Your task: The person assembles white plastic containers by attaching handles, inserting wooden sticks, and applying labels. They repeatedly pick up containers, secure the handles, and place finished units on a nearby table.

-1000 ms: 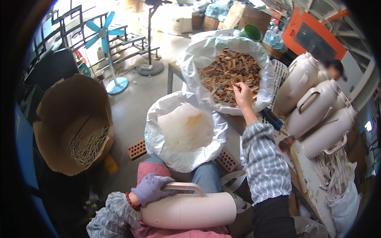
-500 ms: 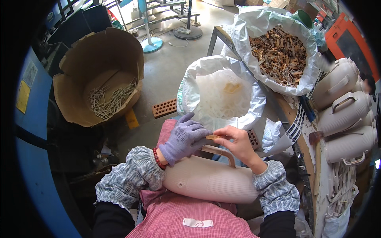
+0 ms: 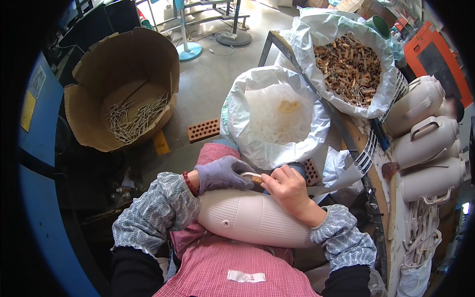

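Note:
Across my lap lies a beige ribbed jug [image 3: 255,218], on its side with a small round hole low on its wall. My left hand [image 3: 222,173], in a purple-grey glove, is closed round one end of the jug's handle [image 3: 246,174]. Against the handle sits a small wood-coloured strip [image 3: 256,179]. The bare fingers of my right hand [image 3: 291,190] pinch the strip's right end and press close to the handle. My right hand hides the rest of the handle.
A white-lined sack [image 3: 277,151] of translucent rings stands ahead. Beside it, another lined sack [image 3: 302,54] holds many brown strips. Several beige jugs [image 3: 429,178] lie on the right-hand bench [image 3: 391,232]. A cardboard bin [image 3: 81,106] with thin sticks is at left; a perforated brick [image 3: 204,129] lies between.
The strip has moved down from above the jug to its handle. My left hand has lowered and closed round the handle; my right hand has come down with the strip.

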A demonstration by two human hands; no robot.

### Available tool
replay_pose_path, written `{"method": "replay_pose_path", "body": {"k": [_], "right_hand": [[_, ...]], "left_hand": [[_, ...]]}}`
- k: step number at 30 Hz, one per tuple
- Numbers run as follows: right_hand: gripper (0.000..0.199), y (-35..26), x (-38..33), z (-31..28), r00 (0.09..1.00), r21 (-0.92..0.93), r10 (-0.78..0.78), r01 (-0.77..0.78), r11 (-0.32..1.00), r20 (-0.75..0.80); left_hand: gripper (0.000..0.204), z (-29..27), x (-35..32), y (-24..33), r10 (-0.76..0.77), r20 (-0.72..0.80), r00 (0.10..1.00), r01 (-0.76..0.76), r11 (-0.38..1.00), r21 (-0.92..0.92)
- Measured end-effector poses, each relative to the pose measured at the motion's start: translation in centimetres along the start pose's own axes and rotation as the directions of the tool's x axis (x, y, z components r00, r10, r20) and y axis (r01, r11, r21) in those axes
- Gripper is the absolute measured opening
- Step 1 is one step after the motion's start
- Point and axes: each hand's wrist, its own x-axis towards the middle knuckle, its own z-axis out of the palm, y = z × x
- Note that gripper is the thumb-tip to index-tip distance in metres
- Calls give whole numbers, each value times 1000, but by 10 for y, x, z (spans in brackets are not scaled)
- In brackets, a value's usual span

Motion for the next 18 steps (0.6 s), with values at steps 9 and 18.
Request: {"method": "replay_pose_path", "body": {"k": [9,18], "right_hand": [[15,8,-3,3,997,33,-72,70,997,34],[16,263,51,-57,743,-235,579,-661,713,-335]], "left_hand": [[35,8,11,-2,-104,-55,993,107,993,44],[39,19,-16,61,433,104,895,-426,766,481]]}}
